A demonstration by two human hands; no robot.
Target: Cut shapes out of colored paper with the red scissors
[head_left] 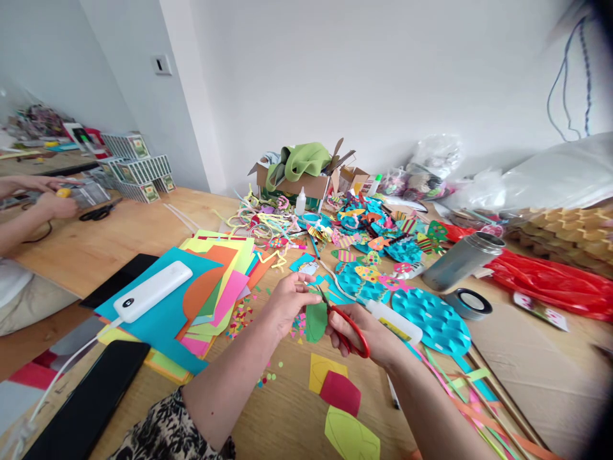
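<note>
My right hand [352, 329] grips a pair of red-handled scissors [363, 345], whose dark blades point up and to the left. Beside the blades, a green piece of paper [316, 321] is pinched between the fingertips of my left hand [293, 297]. Part of that paper's top edge is hidden by my fingers and the blades. On the table just below my hands lie a yellow paper piece [320, 370], a dark red one [341, 391] and a lime one [353, 434] with a drawn outline.
A stack of coloured paper [163, 300] with a white power bank [156, 291] lies left, near a black phone [89, 402]. Paper fish, blue textured discs [431, 319], a glue bottle [395, 321] and a metal flask [462, 262] crowd the right. Another person's hands [52, 198] work far left.
</note>
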